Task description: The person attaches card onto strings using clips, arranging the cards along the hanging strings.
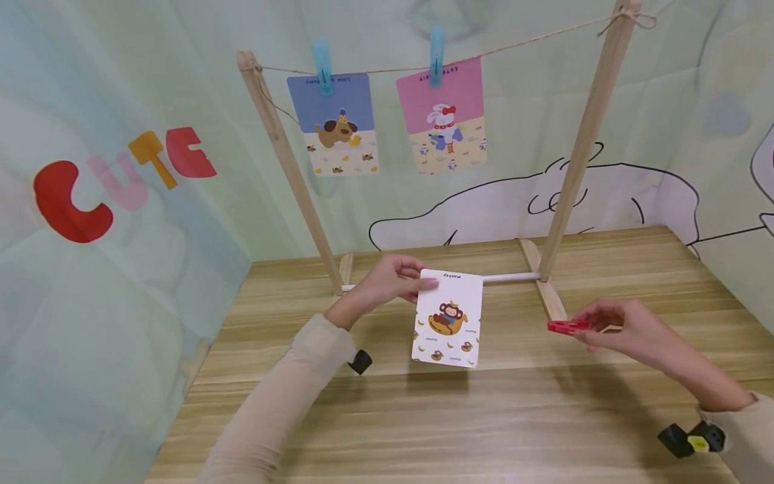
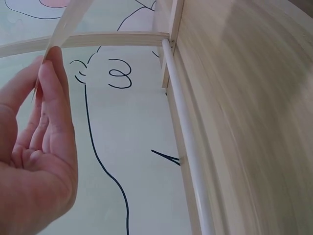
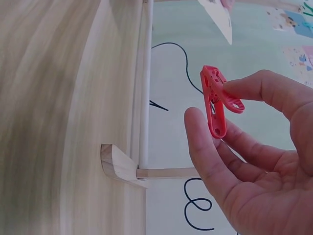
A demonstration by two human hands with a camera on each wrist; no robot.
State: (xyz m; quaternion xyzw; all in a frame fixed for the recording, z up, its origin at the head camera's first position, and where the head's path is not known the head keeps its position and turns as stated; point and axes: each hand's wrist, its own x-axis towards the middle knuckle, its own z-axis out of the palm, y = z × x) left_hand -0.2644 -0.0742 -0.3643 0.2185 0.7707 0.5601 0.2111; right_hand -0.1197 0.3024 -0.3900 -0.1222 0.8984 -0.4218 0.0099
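Note:
My left hand (image 1: 393,279) pinches a white card (image 1: 447,346) by its upper left edge, thumb on the printed face. A monkey on a banana is printed on it. In the left wrist view the card (image 2: 66,24) shows nearly edge-on between thumb and fingers. Off to the right, my right hand (image 1: 629,329) holds a red clothespin (image 3: 215,103) between thumb and fingers. Above and behind hangs a twine line (image 1: 532,44) with a blue dog card (image 1: 338,148) and a pink rabbit card (image 1: 444,114), each under a light blue clothespin (image 1: 437,57).
Two wooden posts (image 1: 583,148) carry the twine, standing on wooden feet (image 1: 547,296) joined by a white rod (image 1: 510,277). All of it stands at the back of a wood-grain table (image 1: 484,423). Behind it hangs a printed curtain (image 1: 514,121), with letters on the left side.

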